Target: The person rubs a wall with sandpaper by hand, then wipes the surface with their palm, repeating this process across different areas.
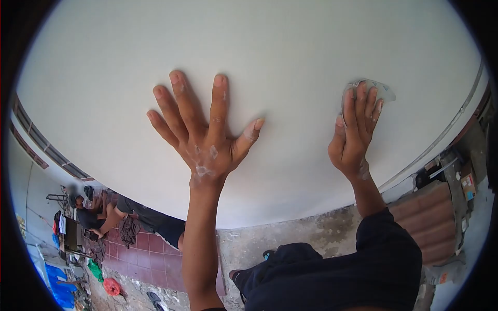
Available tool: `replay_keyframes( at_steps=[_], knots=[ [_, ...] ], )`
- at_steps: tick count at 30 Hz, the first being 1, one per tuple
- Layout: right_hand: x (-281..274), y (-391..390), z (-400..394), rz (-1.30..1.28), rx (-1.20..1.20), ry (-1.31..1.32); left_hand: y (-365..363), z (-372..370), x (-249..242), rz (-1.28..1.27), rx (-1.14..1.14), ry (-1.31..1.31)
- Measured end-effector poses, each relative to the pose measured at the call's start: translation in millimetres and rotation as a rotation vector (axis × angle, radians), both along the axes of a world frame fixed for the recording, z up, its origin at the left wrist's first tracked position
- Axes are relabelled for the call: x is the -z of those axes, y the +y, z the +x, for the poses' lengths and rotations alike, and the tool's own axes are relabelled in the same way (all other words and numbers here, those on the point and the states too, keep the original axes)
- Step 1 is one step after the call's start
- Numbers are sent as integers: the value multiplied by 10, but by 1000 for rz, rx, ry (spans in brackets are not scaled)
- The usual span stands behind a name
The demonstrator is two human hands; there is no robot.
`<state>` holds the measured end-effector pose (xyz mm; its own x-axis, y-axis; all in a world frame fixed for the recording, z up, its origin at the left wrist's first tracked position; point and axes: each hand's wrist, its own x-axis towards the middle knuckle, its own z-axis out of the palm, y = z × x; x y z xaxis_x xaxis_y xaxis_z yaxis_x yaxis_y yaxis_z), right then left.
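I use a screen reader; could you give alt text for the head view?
Left hand lies spread flat on a white wall; right hand presses a small pale sheet against it. Another person sits far below.

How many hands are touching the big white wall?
2. The left hand lies flat and spread in the middle of the wall. The right hand, further right, presses a small pale sheet against it. None look hidden.

White wall (pixel 259 41) (maroon floor tiles (pixel 148 254))
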<state>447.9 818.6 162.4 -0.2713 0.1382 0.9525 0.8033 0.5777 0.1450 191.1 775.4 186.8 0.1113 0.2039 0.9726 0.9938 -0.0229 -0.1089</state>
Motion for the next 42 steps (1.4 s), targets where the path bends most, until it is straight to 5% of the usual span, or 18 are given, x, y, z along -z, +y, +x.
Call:
replay_keyframes(
  at_steps=[7, 15, 21, 27, 33, 39, 42],
  knots=[
    [-600, 143, 37, 99, -12, 105, 16, -14, -4, 58, 37, 45],
    [81, 19, -42, 17, 29, 59, 12, -68, 7, 27, 42, 71],
    [-842, 166, 9, 155, -2, 61, 67, -38, -14, 63, 37, 4],
    [-109, -9, -87, 15, 30, 100, 14, -93, -18, 52, 21, 88],
    [-810, 127, -6, 121, -86, 90, 74, -55, -27, 82, 32, 96],
    [-20, 26, -29, 5, -28, 158, 52, -77, 6, 72, 20, 103],
    [-319, 98, -3, 63, -60, 148, 56, -60, 1, 77, 26, 103]
  ],
)
